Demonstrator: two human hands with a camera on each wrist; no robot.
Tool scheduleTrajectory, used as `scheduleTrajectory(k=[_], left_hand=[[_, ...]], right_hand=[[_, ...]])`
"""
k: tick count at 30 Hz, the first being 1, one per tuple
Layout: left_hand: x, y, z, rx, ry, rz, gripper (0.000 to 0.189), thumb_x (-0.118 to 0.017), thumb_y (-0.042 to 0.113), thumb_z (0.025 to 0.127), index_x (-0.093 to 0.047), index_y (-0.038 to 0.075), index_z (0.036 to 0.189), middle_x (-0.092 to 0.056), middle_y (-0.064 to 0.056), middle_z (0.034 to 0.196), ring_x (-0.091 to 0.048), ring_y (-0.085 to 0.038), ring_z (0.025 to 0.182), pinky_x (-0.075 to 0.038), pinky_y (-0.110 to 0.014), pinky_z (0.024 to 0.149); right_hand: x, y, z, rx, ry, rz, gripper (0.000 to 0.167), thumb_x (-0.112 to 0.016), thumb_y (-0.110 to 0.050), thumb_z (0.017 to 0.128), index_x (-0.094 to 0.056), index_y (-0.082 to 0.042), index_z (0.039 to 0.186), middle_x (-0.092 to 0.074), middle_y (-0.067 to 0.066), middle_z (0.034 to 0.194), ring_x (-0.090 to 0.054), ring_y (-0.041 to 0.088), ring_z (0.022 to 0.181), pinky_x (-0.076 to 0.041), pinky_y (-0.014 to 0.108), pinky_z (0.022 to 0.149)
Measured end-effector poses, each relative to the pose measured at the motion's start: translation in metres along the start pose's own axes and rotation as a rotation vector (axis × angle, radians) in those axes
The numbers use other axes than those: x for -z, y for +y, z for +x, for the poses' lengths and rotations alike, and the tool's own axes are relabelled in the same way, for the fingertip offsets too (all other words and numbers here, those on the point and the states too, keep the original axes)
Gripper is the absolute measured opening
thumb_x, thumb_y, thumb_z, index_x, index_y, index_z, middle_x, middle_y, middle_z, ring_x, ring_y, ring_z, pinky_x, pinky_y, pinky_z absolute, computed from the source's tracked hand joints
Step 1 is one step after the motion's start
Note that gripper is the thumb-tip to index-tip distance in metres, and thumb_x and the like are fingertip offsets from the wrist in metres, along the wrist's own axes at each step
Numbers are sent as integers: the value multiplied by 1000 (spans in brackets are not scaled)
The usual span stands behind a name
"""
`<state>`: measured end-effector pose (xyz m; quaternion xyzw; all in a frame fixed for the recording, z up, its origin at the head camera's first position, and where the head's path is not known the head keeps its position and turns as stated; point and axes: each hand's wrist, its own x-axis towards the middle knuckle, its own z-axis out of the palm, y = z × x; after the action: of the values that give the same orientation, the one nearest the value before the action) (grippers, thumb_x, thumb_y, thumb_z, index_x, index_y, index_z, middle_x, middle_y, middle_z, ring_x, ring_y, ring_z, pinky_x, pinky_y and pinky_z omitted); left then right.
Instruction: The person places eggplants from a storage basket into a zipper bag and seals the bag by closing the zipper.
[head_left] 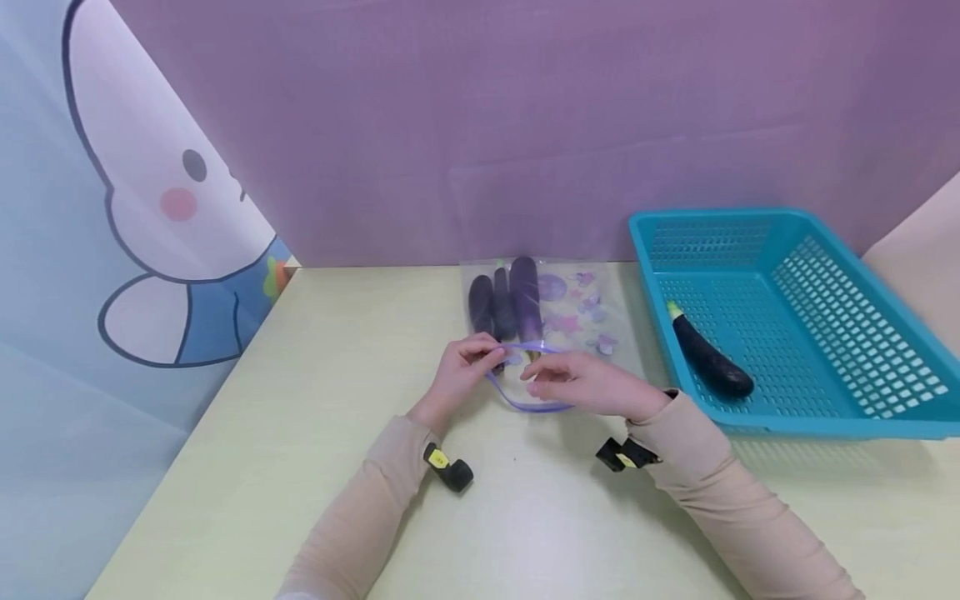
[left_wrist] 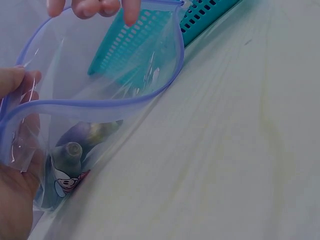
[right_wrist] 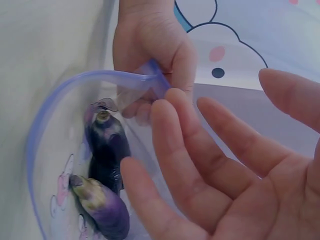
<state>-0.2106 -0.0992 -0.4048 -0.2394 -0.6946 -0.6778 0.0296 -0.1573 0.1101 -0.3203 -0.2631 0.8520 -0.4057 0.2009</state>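
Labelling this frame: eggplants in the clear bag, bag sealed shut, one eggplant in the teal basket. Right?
Not sealed: the clear bag gapes open, as the left wrist view shows. The eggplants in it and the single eggplant in the teal basket are right.

Bag (head_left: 566, 323): clear, purple rim (left_wrist: 100, 103), pink-and-purple print. Bagged eggplants (head_left: 527, 296): dark purple. Loose eggplant (head_left: 708, 357): near-black, pale green tip (head_left: 673, 311). Basket (head_left: 795, 333): teal. Worktop (head_left: 300, 400): pale yellow. Backdrop (head_left: 540, 125): purple. Sleeves (head_left: 697, 454): beige. Curtain (head_left: 45, 417): pale blue, white cartoon (head_left: 142, 100).
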Motion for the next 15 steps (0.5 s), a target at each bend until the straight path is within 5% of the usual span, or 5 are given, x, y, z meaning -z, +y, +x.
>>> scheduleTrajectory(k=[12, 15], left_hand=[[-1, 0, -1, 28, 8, 5, 12, -60, -9, 85, -63, -19, 90, -62, -14, 82, -54, -5, 75, -47, -16, 69], [-1, 0, 0, 21, 1, 10, 12, -60, -9, 85, -63, -20, 90, -63, -12, 82, -54, -4, 75, -47, -16, 69]], right_hand=[[8, -14, -10, -7, 45, 15, 36, -53, -27, 97, -58, -3, 124, -64, 15, 118, -60, 27, 107, -49, 44, 92], [10, -18, -15, -7, 63, 23, 35, -54, -28, 97, -60, -6, 123, -65, 10, 115, -60, 25, 108, -48, 44, 92]])
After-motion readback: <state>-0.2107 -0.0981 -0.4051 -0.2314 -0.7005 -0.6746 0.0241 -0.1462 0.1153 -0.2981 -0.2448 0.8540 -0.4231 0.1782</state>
